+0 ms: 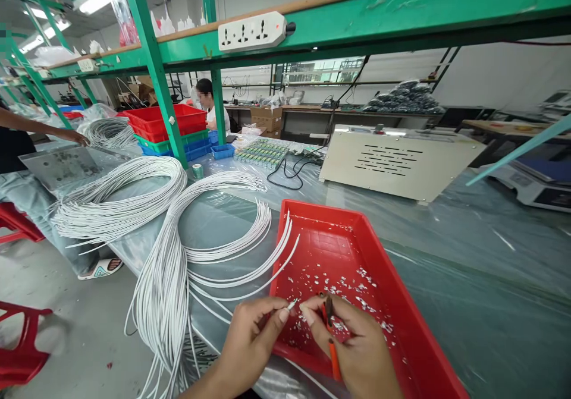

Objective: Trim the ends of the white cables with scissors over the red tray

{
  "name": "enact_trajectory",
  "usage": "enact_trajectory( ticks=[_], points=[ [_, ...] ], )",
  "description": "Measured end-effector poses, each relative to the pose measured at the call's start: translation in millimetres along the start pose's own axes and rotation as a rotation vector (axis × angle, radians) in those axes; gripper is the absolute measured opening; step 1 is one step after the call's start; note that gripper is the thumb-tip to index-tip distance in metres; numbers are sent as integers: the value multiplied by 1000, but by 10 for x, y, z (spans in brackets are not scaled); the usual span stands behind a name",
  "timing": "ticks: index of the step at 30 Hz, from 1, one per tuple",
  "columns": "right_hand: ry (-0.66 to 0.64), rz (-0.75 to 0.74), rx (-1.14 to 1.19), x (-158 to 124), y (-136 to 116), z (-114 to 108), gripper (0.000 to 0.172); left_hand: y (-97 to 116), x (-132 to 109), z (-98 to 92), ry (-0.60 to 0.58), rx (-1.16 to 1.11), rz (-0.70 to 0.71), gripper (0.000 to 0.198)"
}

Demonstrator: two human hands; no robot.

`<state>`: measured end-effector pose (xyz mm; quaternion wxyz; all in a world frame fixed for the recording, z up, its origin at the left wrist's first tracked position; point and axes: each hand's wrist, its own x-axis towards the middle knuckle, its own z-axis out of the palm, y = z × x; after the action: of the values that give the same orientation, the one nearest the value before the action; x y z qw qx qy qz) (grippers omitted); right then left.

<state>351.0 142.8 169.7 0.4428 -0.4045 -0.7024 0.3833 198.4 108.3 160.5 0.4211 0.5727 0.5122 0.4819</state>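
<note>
Left hand (pixel 256 333) pinches the white cable (pixel 291 305), finger and thumb closed just behind its green-tipped end, over the red tray (pixel 383 262); right hand (pixel 352 339) curls round an orange-handled tool (pixel 333 358), thumb and forefinger drawn together just beside that tip, though we cannot tell whether they touch it; we judge a short, steady grip serves best, the tool kept tucked clear of the fine end, and scraps (pixel 363 274) dropping inside the tray; loose cable ends (pixel 284 236) overhang its left side and could snag our knuckles; a cable bundle (pixel 163 280) crowds the counter (pixel 446 268) leftward, a beige machine (pixel 392 164) stands beyond.
</note>
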Motion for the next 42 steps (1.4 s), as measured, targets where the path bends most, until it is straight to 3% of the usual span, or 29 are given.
enact_trajectory(
  ticks=[5, 10, 17, 26, 29, 31, 33, 35, 38, 42],
  points=[
    [-47, 191, 159, 90, -37, -37, 19, -22, -15, -24, -60, -104, -51, 26],
    [-153, 267, 270, 112, -31, -27, 21, -28, -12, -44, -110, -177, -72, 25],
    [-187, 474, 509, 145, 42, 0, 26, 70, 12, -68, -190, -166, -35, 26],
    [-161, 386, 356, 154, -18, -67, 17, 86, 44, -100, -170, 197, 63, 28],
    [-122, 319, 219, 151, -41, -103, 16, -2, -19, -44, -4, 213, 197, 22],
    [-69, 274, 153, 148, -49, -124, 17, -103, -110, 66, 198, 171, 354, 32],
    [-17, 229, 102, 138, -56, -138, 19, -204, -210, 220, 286, 39, 438, 32],
    [10, 200, 84, 120, -62, -139, 20, -266, -276, 379, 242, -193, 254, 24],
    [52, 193, 112, 84, -69, -120, 17, -242, -258, 533, 216, -707, -140, 30],
    [61, 273, 254, 66, -64, -80, 15, -90, -103, 543, 363, -1011, -260, 31]
  ],
)
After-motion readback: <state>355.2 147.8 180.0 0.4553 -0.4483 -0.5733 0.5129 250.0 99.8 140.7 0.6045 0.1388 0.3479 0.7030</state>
